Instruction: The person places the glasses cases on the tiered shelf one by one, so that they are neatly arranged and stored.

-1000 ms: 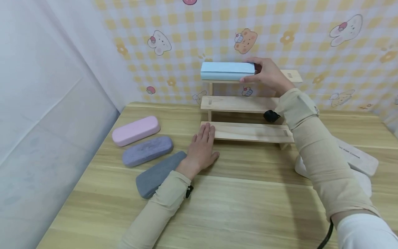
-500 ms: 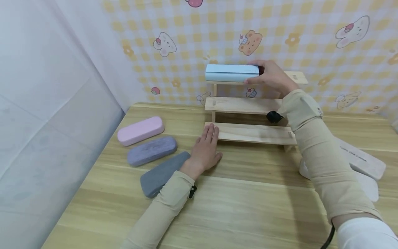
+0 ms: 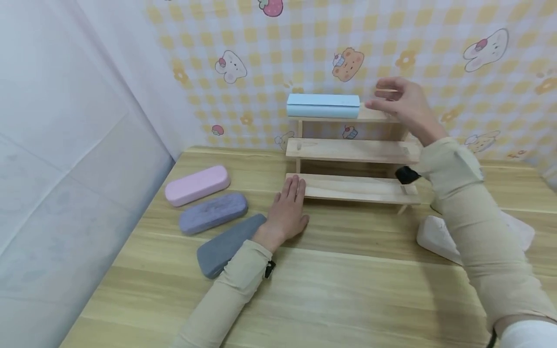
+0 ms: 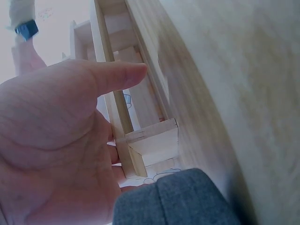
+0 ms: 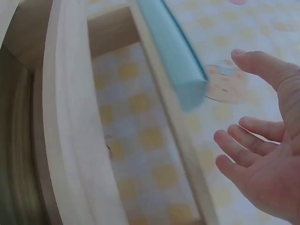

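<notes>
A light blue glasses case [image 3: 323, 107] lies on the left part of the top tier of a three-tier wooden shelf [image 3: 361, 189]. Just right of that case, my right hand [image 3: 406, 104] is held apart from it, fingers spread and nothing between them; the right wrist view shows the gap between the blue case [image 5: 176, 56] and the hand [image 5: 267, 159]. My left hand [image 3: 285, 210] rests with straight fingers on the left end of the lowest tier. Close beside the left wrist lies a dark grey case [image 3: 228, 246], its near corner partly hidden by the sleeve.
Left of the shelf, a pink case [image 3: 197, 185] and a purple-blue case [image 3: 213, 212] lie on the wooden table [image 3: 330, 295]. Several pale cases [image 3: 437, 237] sit at the right, partly behind the right forearm. A yellow checked cloth [image 3: 261, 58] hangs behind the shelf.
My right hand has let go of the light blue glasses case and drawn away to the right. The case stays on the top tier; my left hand keeps its place on the lowest tier.
</notes>
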{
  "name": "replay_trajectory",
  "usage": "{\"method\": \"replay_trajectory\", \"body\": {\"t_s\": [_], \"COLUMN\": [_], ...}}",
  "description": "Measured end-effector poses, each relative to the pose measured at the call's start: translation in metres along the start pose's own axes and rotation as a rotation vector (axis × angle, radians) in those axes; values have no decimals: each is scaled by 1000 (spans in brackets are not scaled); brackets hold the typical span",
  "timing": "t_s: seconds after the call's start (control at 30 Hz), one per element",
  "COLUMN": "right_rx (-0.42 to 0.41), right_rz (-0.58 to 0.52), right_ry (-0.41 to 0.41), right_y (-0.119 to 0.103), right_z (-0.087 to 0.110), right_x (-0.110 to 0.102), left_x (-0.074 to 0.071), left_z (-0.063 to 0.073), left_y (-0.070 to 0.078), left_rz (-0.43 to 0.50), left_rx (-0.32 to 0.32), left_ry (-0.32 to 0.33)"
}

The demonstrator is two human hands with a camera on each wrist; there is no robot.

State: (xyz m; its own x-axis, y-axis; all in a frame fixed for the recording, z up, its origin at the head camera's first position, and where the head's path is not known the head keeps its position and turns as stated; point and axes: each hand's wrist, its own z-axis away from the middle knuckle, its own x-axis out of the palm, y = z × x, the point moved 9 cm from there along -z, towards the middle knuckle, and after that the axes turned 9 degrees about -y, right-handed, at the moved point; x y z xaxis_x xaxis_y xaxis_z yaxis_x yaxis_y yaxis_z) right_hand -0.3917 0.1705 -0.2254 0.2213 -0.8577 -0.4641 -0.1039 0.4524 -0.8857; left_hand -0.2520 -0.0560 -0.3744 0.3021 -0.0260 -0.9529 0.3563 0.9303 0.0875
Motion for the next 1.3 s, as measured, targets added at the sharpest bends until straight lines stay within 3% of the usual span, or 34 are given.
{"method": "replay_trajectory", "body": {"t_s": [0.2, 0.6, 0.77, 1.03, 1.3], "right_rx": [0, 103, 148, 36, 158], "right_rz": [69, 470, 421, 179, 79], "right_ry": [-60, -102, -60, 72, 109], "right_y": [19, 106, 150, 188, 250], "right_z": [40, 141, 173, 205, 226], "right_x": [-29, -76, -91, -100, -109], "left_x": [-3, -5, -4, -5, -4], "left_z": [0, 4, 4, 3, 3], "left_y": [-4, -11, -12, -12, -11], "left_rz": [-7, -8, -9, -30, -18], "left_rx": [-1, 2, 4, 6, 5], "left_ry": [5, 17, 13, 28, 15]}}
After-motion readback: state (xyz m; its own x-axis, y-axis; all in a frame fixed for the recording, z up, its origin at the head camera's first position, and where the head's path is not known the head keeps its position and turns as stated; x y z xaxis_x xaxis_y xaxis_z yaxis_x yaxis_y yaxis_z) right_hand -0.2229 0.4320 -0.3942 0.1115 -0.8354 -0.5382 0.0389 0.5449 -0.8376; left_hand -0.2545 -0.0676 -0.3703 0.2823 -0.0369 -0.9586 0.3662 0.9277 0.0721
